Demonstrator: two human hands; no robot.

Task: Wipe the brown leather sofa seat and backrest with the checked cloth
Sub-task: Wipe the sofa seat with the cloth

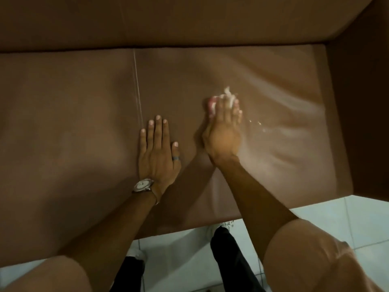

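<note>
The right hand (223,131) has its grip clamped on the bunched cloth (228,98), pressing it onto the sofa seat (84,123) right of the seam (137,89); its pattern is too blurred to tell. The left hand (157,152) lies flat, fingers spread, beside that seam, below the backrest (168,20)

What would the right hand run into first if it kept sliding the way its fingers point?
Probably the backrest. The right hand, shut on the cloth, points up the bare seat, where nothing shows in between.
</note>
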